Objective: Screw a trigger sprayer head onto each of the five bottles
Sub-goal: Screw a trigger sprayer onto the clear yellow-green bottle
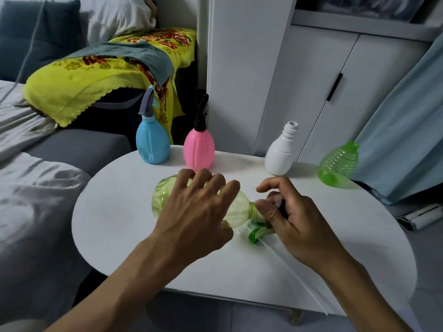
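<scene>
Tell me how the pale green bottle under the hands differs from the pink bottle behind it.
The pale green bottle lies on its side; the pink bottle stands upright. The pale green bottle is see-through, the pink bottle opaque. Both sit on the white table.

A white cabinet [311, 92] with a black handle [335, 87] stands behind the round white table [119, 224]; grey sofa [79, 144] left, pale blue curtain [407, 116] right.

L hand [194, 212] & R hand [299, 221]: bare, slim forearms, tendons + veins raised on backs, short nails.
</scene>
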`<state>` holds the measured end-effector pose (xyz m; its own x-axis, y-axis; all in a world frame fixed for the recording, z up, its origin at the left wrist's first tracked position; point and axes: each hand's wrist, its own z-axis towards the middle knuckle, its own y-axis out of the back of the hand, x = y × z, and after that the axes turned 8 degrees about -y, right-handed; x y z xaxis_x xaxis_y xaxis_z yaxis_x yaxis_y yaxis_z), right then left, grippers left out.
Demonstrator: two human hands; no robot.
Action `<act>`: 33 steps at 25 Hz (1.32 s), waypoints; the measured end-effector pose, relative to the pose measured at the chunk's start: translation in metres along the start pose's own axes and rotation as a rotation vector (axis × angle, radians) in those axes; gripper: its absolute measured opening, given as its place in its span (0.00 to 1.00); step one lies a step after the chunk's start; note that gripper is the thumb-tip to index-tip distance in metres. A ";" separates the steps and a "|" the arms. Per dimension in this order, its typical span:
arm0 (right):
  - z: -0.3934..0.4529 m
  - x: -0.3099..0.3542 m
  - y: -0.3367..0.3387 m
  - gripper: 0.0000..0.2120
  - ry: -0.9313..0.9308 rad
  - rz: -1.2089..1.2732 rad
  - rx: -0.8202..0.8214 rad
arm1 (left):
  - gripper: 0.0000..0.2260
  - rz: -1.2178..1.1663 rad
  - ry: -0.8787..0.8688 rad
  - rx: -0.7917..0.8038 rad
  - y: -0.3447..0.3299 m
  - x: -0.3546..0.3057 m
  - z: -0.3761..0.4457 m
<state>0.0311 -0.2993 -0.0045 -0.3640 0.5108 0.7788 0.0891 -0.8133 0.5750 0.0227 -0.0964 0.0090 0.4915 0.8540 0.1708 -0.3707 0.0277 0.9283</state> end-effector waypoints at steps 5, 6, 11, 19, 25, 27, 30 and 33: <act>-0.001 0.001 -0.001 0.15 0.010 0.002 0.013 | 0.29 -0.004 0.017 -0.007 0.000 0.003 0.001; 0.000 0.001 -0.001 0.13 -0.001 -0.001 0.008 | 0.29 -0.002 0.018 -0.010 0.000 0.003 0.001; -0.001 0.001 -0.001 0.15 -0.015 -0.018 0.019 | 0.28 -0.009 0.024 -0.034 -0.003 0.004 0.000; -0.003 0.011 -0.002 0.13 -0.045 -0.042 -0.101 | 0.28 -0.008 0.032 -0.187 -0.013 0.002 -0.003; 0.002 0.009 0.003 0.15 -0.442 0.729 0.045 | 0.25 -0.372 0.125 -0.179 -0.014 -0.002 0.002; 0.005 0.007 0.016 0.21 -0.429 1.092 0.177 | 0.20 -0.981 0.174 -0.101 -0.005 0.000 0.003; 0.002 0.009 0.011 0.18 -0.244 1.287 0.341 | 0.17 -1.616 0.021 0.116 -0.002 -0.013 0.008; -0.001 0.014 -0.002 0.16 -0.228 1.233 0.295 | 0.21 -1.885 0.043 0.326 -0.003 -0.025 0.005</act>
<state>0.0243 -0.2904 0.0049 0.2683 -0.4704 0.8407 0.4630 -0.7023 -0.5407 0.0158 -0.1204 0.0042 0.0024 -0.1517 -0.9884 0.6858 0.7196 -0.1087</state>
